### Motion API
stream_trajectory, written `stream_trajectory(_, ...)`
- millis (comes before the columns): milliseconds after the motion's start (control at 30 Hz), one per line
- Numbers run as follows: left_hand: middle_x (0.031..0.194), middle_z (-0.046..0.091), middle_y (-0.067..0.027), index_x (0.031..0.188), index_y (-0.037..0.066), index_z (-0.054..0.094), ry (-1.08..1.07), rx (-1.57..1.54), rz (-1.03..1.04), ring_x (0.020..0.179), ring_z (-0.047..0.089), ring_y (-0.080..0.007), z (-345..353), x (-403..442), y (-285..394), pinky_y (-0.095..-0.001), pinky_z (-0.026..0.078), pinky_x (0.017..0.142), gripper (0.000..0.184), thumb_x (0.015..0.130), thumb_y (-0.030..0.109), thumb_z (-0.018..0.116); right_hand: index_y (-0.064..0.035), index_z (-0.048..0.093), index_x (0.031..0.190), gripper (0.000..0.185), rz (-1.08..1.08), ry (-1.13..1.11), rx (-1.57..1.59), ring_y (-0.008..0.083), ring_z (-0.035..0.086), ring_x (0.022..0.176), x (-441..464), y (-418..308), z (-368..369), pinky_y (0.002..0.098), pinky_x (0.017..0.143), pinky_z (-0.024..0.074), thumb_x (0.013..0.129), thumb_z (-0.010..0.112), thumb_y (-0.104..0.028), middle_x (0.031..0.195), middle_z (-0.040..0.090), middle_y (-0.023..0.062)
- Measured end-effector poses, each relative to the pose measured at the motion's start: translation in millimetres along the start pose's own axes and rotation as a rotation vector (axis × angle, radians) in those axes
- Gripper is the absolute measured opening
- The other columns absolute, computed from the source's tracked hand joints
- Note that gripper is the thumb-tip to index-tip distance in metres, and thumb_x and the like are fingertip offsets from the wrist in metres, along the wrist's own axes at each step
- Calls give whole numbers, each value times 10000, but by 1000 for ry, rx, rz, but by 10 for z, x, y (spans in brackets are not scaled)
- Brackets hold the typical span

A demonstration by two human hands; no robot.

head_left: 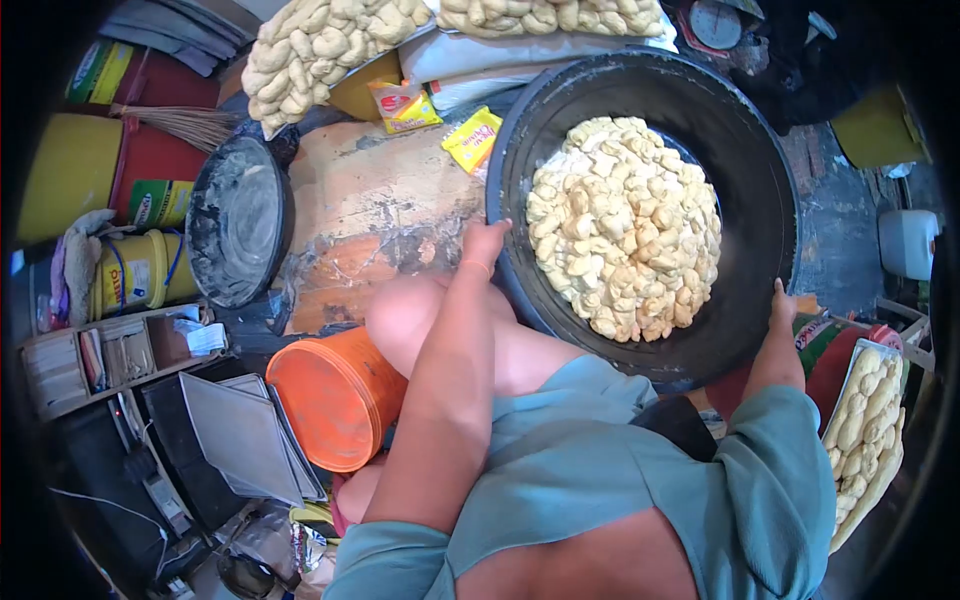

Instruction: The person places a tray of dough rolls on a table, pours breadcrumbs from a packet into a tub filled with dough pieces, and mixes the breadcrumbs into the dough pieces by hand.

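A large round black tub is tilted toward me in front of my lap. Inside it lies a heap of pale, lumpy dough pieces, some dusted whitish. My left hand is closed on the tub's left rim, its thumb lying at the edge. On the lower right side, my right hand grips the rim, with its thumb pointing up. The tub hides most of the fingers of both hands.
Trays of twisted dough rest on white sacks at the back. Yellow packets lie beside the tub. Left are a smaller black basin, an orange bucket and metal trays. Another dough tray stands right.
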State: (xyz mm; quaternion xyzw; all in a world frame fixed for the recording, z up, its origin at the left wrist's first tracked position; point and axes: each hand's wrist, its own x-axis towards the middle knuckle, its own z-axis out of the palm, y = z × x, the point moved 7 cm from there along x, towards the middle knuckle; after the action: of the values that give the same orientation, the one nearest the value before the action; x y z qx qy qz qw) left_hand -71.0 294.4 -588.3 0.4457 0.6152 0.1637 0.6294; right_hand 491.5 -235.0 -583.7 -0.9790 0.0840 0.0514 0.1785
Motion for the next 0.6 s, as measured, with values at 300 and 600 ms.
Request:
stream_trajectory(300,790,645,-121,879,-50,629,74,73,36,654,620,-214,-61,-121,-124,-356,492,606,219,741,108,692,148,468,1223,825,-65,-46,37,410,499,1174,-27,-326,-17,438,978,401,796,643,-535,1254,508,303)
stream_trajectory(600,966,645,-201,1026,-82,587,217,-282,-180,829,640,-320,-113,65,-523,-456,509,753,375,784,191,672,87,547,1146,714,-295,-40,-74,450,543,1080,-32,-788,27,472,925,424,821,591,-547,1113,580,315)
